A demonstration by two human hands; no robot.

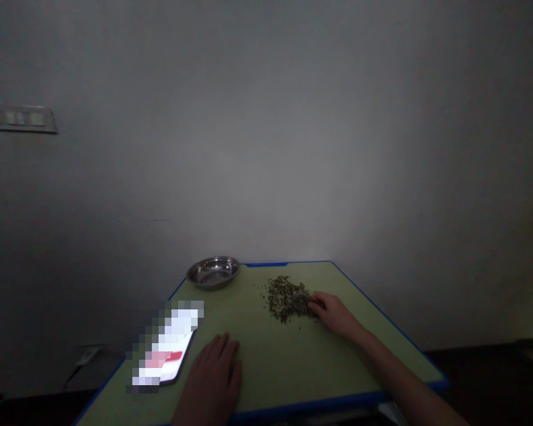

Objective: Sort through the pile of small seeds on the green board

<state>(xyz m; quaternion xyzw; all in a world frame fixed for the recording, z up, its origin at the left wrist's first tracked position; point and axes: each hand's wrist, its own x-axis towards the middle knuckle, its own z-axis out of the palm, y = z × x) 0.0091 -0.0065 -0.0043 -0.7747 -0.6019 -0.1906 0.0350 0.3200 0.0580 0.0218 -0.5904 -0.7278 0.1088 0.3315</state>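
- Your left hand lies nearest to you, palm down and flat on the green tabletop, fingers spread loosely and holding nothing.
- Just to the left of that hand, a lit phone lies on the table; its screen is blurred out, showing only white and red patches.
- A blue edge runs around the tabletop, visible along the near side and both slanting sides.
- Your right arm stretches forward from the lower right corner, forearm resting above the table's right half.
- Your right hand sits further out, fingers curled and fingertips touching the right edge of a pile of small greenish-brown grains; you cannot tell from this view whether it pinches any.
- The grains are scattered in a loose heap on the far right part of the table, with a few strays around it.
- At the far left corner, a shallow steel bowl stands well apart from the grains.
- Behind everything rises a plain dim wall, with a switch plate high on the left.
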